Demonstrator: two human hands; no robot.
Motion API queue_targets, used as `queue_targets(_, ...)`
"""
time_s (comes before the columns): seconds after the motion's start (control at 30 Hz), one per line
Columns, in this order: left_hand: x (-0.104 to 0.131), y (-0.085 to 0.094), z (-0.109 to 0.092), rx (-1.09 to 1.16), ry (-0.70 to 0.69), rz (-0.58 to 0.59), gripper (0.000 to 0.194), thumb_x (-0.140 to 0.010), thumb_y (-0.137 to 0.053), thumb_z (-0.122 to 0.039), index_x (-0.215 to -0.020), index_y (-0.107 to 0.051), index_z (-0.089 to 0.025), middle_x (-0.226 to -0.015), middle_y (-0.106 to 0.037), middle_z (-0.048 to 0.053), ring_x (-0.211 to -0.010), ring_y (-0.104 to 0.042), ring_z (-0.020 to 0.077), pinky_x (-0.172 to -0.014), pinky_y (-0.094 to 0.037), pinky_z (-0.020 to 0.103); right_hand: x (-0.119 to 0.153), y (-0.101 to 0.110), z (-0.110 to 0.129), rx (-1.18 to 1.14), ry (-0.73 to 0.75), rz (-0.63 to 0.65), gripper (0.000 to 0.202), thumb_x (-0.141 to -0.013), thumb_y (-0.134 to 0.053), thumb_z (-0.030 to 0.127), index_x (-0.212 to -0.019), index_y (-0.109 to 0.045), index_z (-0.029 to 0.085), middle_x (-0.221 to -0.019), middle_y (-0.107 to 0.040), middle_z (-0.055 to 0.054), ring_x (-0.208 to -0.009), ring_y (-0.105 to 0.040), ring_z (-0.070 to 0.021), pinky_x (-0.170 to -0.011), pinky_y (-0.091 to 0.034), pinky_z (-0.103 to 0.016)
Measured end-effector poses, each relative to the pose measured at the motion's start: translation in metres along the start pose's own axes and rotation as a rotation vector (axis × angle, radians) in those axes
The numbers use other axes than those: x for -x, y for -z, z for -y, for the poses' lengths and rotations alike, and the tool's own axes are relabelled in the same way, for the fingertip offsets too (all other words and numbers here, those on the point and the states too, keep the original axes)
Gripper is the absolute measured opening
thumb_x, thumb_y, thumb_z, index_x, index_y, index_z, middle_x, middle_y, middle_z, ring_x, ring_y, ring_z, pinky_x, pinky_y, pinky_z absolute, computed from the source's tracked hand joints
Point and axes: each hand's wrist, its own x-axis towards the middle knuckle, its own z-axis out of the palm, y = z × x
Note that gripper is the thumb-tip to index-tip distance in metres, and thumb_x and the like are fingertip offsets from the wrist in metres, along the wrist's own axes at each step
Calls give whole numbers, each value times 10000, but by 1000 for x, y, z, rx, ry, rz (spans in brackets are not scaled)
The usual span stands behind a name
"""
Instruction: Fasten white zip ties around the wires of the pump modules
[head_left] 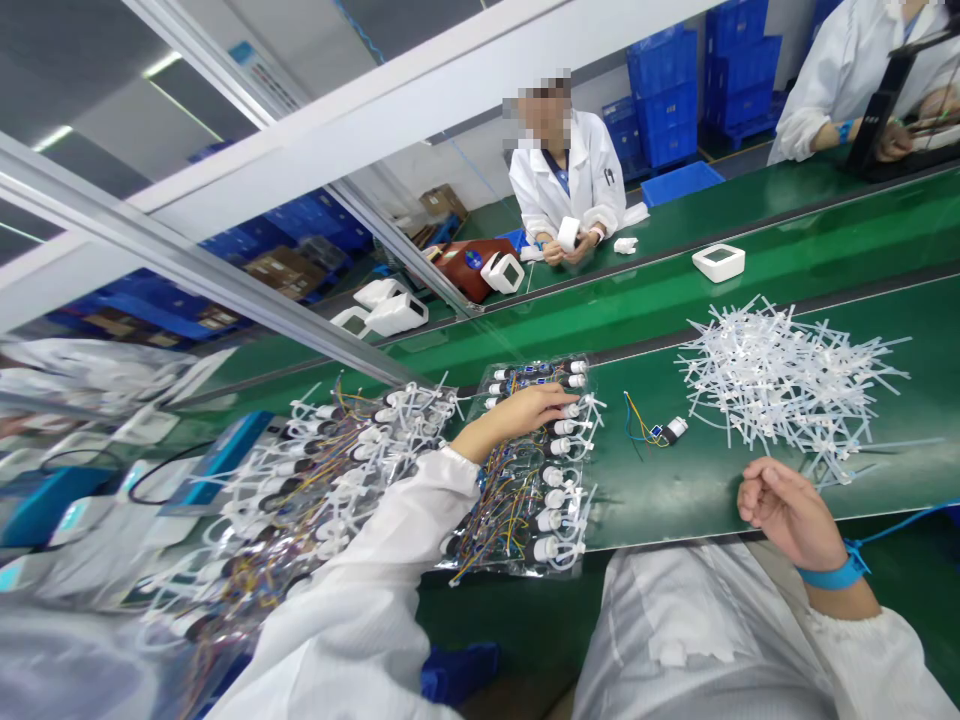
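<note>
My left hand (536,407) reaches over a clear plastic tray (574,568) of small motor pumps with coloured wires. Its fingers close on a pump (571,411) in the right-hand column, which has a white tube at its end; the thumb is hidden. Lower in that column, more pumps (551,520) carry white tubes. My right hand (784,505) is curled closed by the front edge of the bench, just below a heap of white tubes with small fittings (780,380). Whether anything is inside it is hidden. Between my hands, one loose pump (673,431) with wires lies on the green bench.
More trays of tubed pumps (330,480) are piled at the left. A metal frame post (300,320) slants across there. Beyond the bench runs a green belt with a white device (718,262). Across it, a co-worker (566,170) holds another white device. A blue strap cord (907,522) trails from my right wrist.
</note>
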Motion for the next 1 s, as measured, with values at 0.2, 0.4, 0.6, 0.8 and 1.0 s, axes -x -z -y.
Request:
queue_targets(0.2,-6,28,-31,-4,56,-110,405,-1127,-600,-374,-1480,-721,-216,-1240,-837,106,-1104,-786,260,-1025,-583,388,0,-3,1,3,8,12,373,-882,-938,585,-954,-816,239,-680,-732,-34,-579,-696,-186,-499,-526,-265)
queue_targets(0.4,-38,19,-115,-52,-103,-42,385,-1157,-587,-414,-1471,-709,-228,-1384,-798,108,-1234,-762,262,-1105,-564,394,0,-4,0,6,24,27,369,-885,-933,584,-958,-824,239,-689,-736,-34,-595,-697,-188,-518,-532,-275)
queue_targets(0.6,-86,-29,-174,-363,-62,165,427,-1041,-784,-378,-1372,-724,-116,-1212,-799,191,-1154,-750,367,-1031,-575,461,-5,-9,1,39,-7,32,394,-901,-918,583,-997,-836,210,-780,-771,-61,-708,-741,-208,-630,-600,-307)
queue_targets(0.8,-96,-57,-185,-320,-10,208,230,-1022,-769,-249,-1234,-722,-174,-1085,-795,152,-995,-777,332,-873,-586,400,-19,-22,-10,117,22,-61,499,-880,-926,551,-1222,-784,217,-1066,-798,-89,-902,-788,-230,-821,-669,-364)
queue_targets(1.0,-84,-60,-187,-177,-22,187,405,-945,-876,-252,-1315,-716,-209,-1083,-804,135,-1031,-782,342,-897,-604,399,-23,-33,-27,478,201,-124,514,-900,-867,387,-1388,-740,283,-1344,-686,-107,-804,-761,-198,-691,-696,-378)
